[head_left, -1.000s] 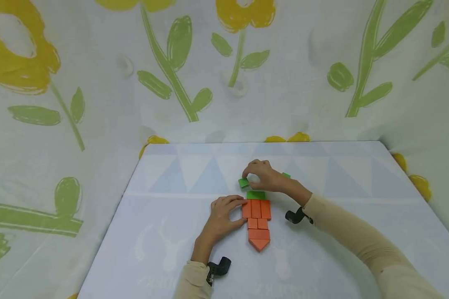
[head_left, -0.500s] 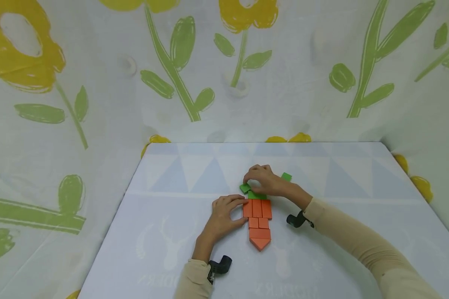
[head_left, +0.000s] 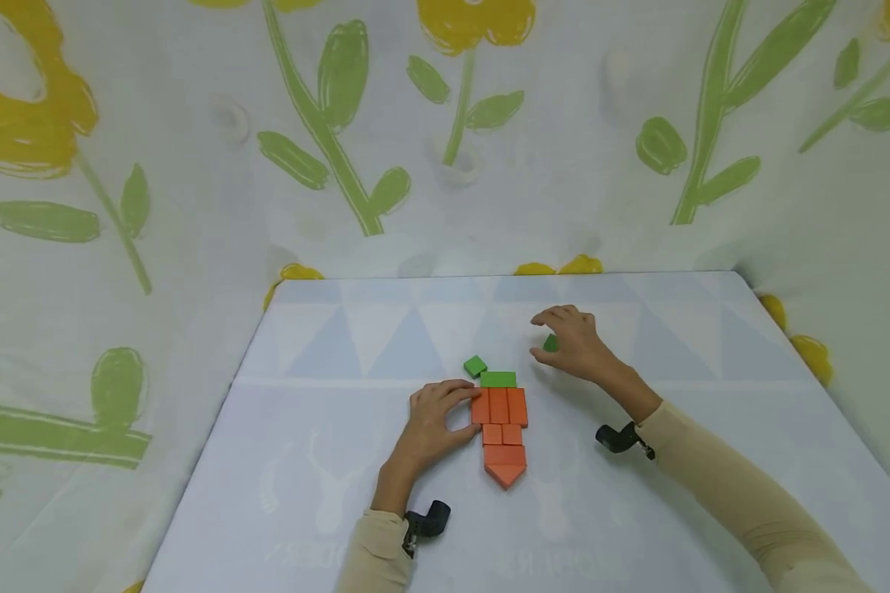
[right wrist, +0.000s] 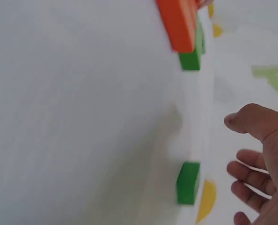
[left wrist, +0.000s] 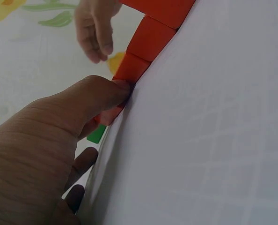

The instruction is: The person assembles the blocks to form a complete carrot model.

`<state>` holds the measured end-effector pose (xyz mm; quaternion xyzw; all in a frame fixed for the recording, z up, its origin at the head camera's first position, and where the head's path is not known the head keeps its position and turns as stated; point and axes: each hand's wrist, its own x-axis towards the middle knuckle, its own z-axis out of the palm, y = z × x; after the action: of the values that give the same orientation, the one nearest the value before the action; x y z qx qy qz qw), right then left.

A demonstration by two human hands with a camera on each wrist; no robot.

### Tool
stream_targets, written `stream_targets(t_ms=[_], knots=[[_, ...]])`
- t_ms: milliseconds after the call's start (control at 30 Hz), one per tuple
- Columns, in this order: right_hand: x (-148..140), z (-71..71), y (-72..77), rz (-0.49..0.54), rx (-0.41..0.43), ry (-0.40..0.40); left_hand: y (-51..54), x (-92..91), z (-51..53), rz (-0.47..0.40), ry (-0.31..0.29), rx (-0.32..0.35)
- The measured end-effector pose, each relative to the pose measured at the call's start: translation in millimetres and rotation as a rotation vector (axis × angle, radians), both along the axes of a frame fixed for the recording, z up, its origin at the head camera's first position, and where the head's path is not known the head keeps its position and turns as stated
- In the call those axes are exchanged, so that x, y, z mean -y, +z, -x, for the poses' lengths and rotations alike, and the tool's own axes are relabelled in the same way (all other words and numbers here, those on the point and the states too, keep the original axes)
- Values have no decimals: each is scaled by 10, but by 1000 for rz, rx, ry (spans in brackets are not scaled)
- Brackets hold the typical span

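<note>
Flat orange blocks (head_left: 504, 455) lie in a stepped column that tapers to a point toward the person. My left hand (head_left: 432, 420) holds the leftmost orange block (head_left: 480, 407) of the widest row, index finger at its far edge and thumb at its near edge. Beyond that row lies a green rectangular block (head_left: 498, 379). A small green block (head_left: 475, 366) sits turned at its far left corner. My right hand (head_left: 577, 342), thumb and fingers spread with nothing held, hovers over another green block (right wrist: 188, 183), partly hidden by the hand in the head view.
The white table (head_left: 304, 461) bears a pale triangle pattern toward its far edge. Flower-patterned cloth (head_left: 549, 198) rises behind and at both sides. Each wrist wears a black camera, such as the right wrist camera (head_left: 617, 438).
My right hand has let go of the small green block, leaving it at the green rectangular block's corner, and moved right to the other green block. My left hand stays on the orange blocks.
</note>
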<state>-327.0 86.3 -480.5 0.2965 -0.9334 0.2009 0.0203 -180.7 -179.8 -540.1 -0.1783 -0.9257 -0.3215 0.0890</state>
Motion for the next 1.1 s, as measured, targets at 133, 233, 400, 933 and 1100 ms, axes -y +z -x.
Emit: stream_targets(t_ms=[133,233,400,933,1100], knots=[[-156,-19,-48,-53,28,-95,-13,29,9,8,6,8],[-190,-16,-96,-59,41,-113,-32,61,16,10,18,10],[-175,28,-168,-43,25,-110,-58,100,33,-6,17,0],[107,-247,-212,116,-35,-5,-18,80,55,-4,14,3],[166,-277,-218,116,-30,8,7,76,80,-8,19,2]])
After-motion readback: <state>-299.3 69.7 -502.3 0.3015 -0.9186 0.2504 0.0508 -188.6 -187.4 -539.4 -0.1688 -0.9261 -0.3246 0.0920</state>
